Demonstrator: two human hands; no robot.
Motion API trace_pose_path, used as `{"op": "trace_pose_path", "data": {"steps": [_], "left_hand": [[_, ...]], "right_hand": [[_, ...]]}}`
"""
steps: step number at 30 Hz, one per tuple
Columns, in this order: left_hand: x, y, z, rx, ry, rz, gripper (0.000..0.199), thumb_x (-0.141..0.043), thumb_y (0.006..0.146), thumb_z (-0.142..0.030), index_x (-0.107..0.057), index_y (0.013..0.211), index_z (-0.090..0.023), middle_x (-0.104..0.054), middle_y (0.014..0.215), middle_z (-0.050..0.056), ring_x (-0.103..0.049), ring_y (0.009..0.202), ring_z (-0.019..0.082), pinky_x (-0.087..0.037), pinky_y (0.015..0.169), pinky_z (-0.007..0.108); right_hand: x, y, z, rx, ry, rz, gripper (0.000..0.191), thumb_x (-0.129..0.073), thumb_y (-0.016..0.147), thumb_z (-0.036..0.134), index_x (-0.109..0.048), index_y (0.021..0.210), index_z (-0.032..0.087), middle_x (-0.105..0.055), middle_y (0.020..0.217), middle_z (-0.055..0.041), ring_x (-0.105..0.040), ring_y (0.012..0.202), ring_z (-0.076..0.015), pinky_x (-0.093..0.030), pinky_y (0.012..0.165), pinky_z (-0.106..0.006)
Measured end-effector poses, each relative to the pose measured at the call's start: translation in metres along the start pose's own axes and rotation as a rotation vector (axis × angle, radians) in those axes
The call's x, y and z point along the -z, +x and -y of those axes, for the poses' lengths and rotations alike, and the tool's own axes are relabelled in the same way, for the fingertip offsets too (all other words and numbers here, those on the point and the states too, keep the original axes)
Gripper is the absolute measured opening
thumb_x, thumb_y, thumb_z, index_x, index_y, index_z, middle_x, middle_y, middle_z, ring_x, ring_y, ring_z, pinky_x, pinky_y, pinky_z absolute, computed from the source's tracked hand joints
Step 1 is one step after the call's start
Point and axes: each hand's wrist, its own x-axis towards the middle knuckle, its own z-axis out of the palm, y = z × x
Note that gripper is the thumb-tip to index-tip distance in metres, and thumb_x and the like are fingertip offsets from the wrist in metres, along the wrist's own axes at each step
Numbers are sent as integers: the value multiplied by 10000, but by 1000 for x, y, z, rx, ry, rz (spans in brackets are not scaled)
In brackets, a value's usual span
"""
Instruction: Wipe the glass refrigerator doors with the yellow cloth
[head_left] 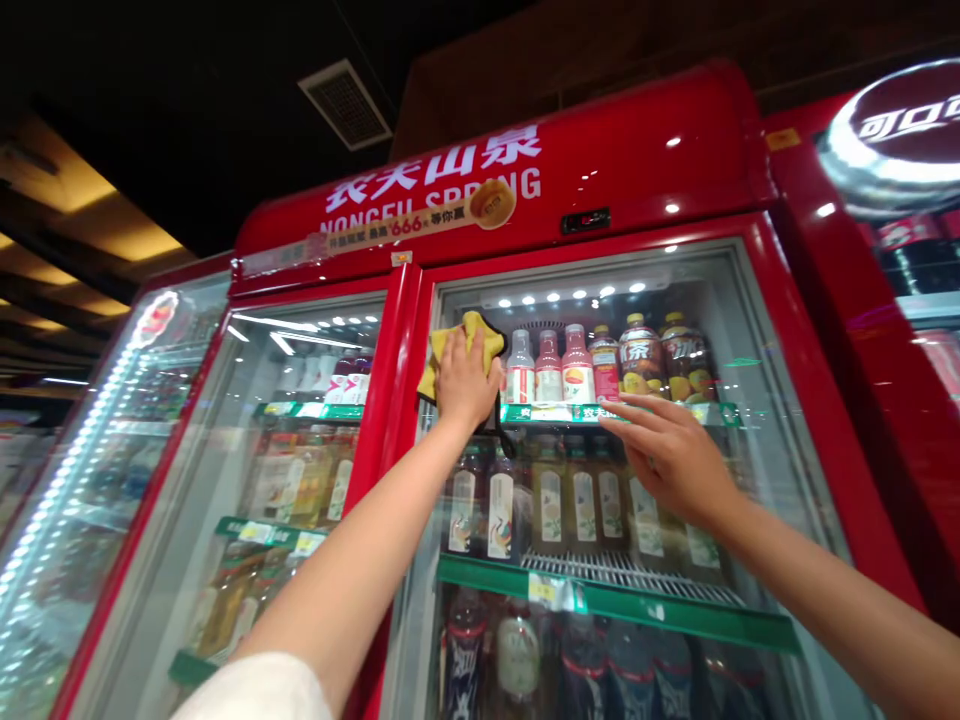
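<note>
My left hand (463, 382) presses a yellow cloth with a dark edge (474, 324) flat against the upper left of a glass door (517, 480). A dark loop hangs from the cloth below my palm. My right hand (679, 455) is in front of the same door, fingers stretched out and holding nothing. Whether its fingertips touch the glass I cannot tell. Through the glass, pink-labelled bottles (576, 365) stand on the top shelf, and bottles with pale labels (551, 495) stand on the shelf below.
The door belongs to a red drinks fridge (645, 150) with white lettering and a small display (586, 221). To its left is a second glass door (300, 400), then another lit cooler (142, 450). A red cooler with a round sign (900, 135) adjoins on the right.
</note>
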Motion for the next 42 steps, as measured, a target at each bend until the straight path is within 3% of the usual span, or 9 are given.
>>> {"op": "trace_pose_path", "data": {"steps": [5, 9, 13, 17, 22, 27, 31, 39, 42], "left_hand": [[-1, -54, 3, -153, 72, 77, 644, -453, 974, -408, -336, 1558, -163, -333, 1637, 159, -247, 1539, 313, -337, 1197, 503], [0, -24, 16, -245, 17, 76, 619, -474, 962, -380, -368, 1542, -192, -325, 1646, 130, -274, 1529, 300, -336, 1202, 487], [-4, 5, 33, -79, -14, -10, 634, -463, 969, -424, -393, 1514, -110, -349, 1621, 190, -276, 1525, 326, -271, 1234, 515], [-9, -35, 35, -19, -58, -39, 612, -479, 961, -380, -409, 1493, -86, -363, 1604, 224, -283, 1521, 348, -281, 1235, 537], [16, -76, 50, -261, -57, 105, 610, -504, 921, -191, -376, 1516, -170, -412, 1592, 160, -336, 1506, 289, -359, 1218, 493], [56, -12, 76, -367, 123, 40, 690, -622, 874, -195, -375, 1517, -164, -291, 1655, 153, -235, 1545, 311, -282, 1251, 502], [52, 27, 98, -237, 182, 72, 612, -584, 889, -189, -432, 1475, -100, -305, 1641, 191, -247, 1534, 356, -295, 1228, 540], [23, -70, 131, -252, 101, 2, 562, -503, 922, -224, -463, 1474, -133, -249, 1668, 166, -218, 1549, 327, -285, 1245, 521], [24, -69, 135, -303, 89, 33, 598, -491, 904, -191, -436, 1498, -157, -217, 1684, 129, -168, 1564, 303, -263, 1256, 515]], "right_hand": [[-14, -2, 2, 46, -42, -9, 356, -513, 913, 139, -734, 1157, 274, -726, 1276, -34, -629, 1206, -315, -511, 1004, -576], [-29, 10, 3, 52, -94, -46, 359, -528, 900, 123, -731, 1155, 274, -732, 1263, -33, -639, 1188, -302, -512, 1007, -548], [-32, 9, 2, 83, -136, -38, 375, -533, 903, 122, -701, 1205, 266, -703, 1318, -40, -619, 1233, -300, -490, 1047, -550], [-28, 3, 3, 114, -174, -28, 384, -538, 911, 115, -677, 1240, 255, -688, 1344, -45, -619, 1244, -299, -495, 1047, -538], [-29, 2, 0, 132, -191, -38, 371, -532, 916, 112, -679, 1223, 258, -697, 1329, -37, -631, 1238, -294, -501, 1049, -527], [-31, 1, -2, 142, -194, -37, 350, -514, 934, 132, -680, 1219, 249, -690, 1339, -46, -631, 1245, -309, -502, 1052, -546], [-32, -1, -3, 128, -186, -25, 390, -510, 928, 126, -658, 1258, 270, -679, 1357, -35, -625, 1259, -301, -500, 1056, -547], [-33, -2, -2, 140, -203, -48, 371, -527, 914, 124, -661, 1229, 266, -687, 1344, -41, -631, 1253, -301, -515, 1038, -540], [-33, 0, 0, 166, -244, -66, 356, -533, 901, 114, -673, 1205, 235, -695, 1328, -71, -648, 1221, -317, -532, 1004, -544]]}}
